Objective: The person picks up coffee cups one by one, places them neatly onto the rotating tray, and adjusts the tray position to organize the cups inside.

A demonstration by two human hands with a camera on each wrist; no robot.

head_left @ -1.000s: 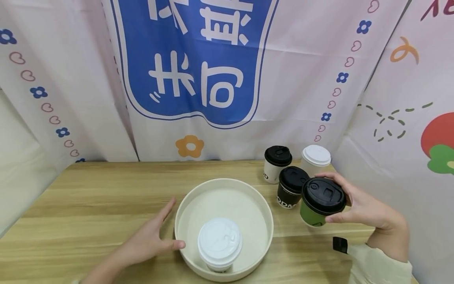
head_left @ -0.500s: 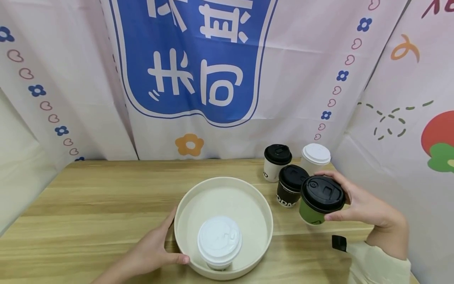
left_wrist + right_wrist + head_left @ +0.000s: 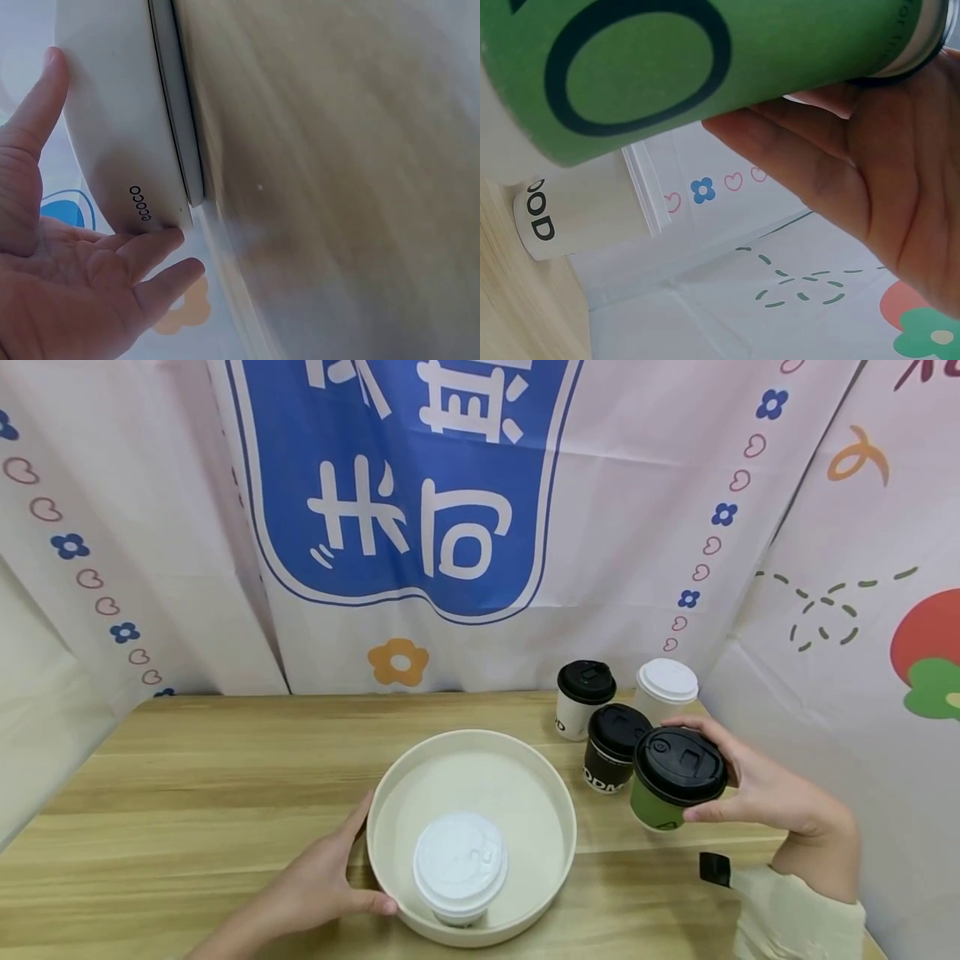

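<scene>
My right hand (image 3: 757, 781) grips a green paper coffee cup (image 3: 658, 806) with a black lid, fingers behind it and thumb at the front. The right wrist view shows the green cup (image 3: 780, 67) close up, with fingers (image 3: 787, 146) against its side. At the left side of a round cream tray (image 3: 472, 760), my left hand (image 3: 318, 881) rests with thumb and fingers spread along the outer wall. The left wrist view shows these fingers (image 3: 161, 289) nearly straight at the tray wall (image 3: 112, 97). A white-lidded cup (image 3: 460, 864) stands inside the tray, near its front.
Close behind the green cup stand a black cup (image 3: 607, 764), a white cup with black lid (image 3: 576, 714), and a white-lidded white cup (image 3: 666, 685). The wooden table (image 3: 225, 760) meets a printed cloth backdrop (image 3: 622, 543) behind and on the right.
My left hand has come against the tray's side, its fingers closer to the wall than one second ago. My right hand and the green cup have hardly moved; the view tilts down slightly.
</scene>
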